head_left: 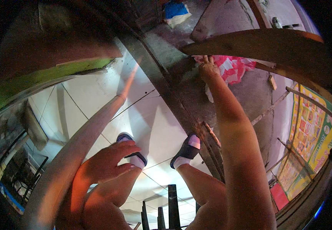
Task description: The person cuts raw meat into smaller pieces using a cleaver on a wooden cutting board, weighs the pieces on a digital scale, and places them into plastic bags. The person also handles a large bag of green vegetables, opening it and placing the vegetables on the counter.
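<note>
My right hand [209,69] reaches far forward, with its fingers closed on the near left edge of a crumpled pink-and-white plastic bag [233,69]. The bag lies on the dark grey floor, partly hidden beneath a dark curved board [258,44]. Nearer to me, my left hand [114,161] hovers over my left knee, its thumb and fingers apart and nothing in it. Beside that hand stands a long pale pole [85,143] with a joint in it.
A dark sill [166,82] divides the white tiles [139,111] from the grey concrete. Black slatted furniture [172,207] is between my legs. A green-edged panel [70,69] fills the upper left. A blue-and-white packet [176,14] lies far ahead; a yellow-green printed banner [308,126] hangs at right.
</note>
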A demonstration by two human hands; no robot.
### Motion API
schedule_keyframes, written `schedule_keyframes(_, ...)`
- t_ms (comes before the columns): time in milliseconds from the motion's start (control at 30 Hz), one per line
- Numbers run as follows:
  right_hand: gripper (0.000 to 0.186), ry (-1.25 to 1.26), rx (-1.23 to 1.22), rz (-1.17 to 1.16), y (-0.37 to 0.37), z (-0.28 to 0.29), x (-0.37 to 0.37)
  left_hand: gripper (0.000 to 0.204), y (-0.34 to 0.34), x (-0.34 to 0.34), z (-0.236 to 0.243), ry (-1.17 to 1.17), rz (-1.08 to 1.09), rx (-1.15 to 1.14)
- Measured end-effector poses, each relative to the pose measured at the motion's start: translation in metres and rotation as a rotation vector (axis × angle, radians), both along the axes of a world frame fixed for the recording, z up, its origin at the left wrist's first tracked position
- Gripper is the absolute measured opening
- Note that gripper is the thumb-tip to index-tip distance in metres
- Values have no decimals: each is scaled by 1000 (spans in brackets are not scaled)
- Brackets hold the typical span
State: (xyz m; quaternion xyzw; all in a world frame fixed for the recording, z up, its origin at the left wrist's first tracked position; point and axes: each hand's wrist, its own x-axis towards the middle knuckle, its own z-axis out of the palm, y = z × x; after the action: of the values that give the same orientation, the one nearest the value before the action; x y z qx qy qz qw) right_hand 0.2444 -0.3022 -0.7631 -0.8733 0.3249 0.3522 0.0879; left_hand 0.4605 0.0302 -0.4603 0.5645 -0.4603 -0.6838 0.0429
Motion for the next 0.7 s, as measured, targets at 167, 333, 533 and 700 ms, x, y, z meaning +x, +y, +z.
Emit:
schedule_keyframes(167, 45, 16, 163, -144, -33, -16, 10, 59, -11, 1, 2, 59, 122, 8)
schedule_keyframes(333, 40, -159, 96, -195, -41, -68, 0, 61, -17, 1, 1, 63, 119, 29)
schedule_keyframes(533, 35, -239, -121, -168, -18, -94, -5, 59, -16, 3, 3, 37, 129, 43)
schedule_keyframes(700, 42, -106, -126, -290, 3, -69, 9, 56, -15, 5, 1, 36, 156, 33)
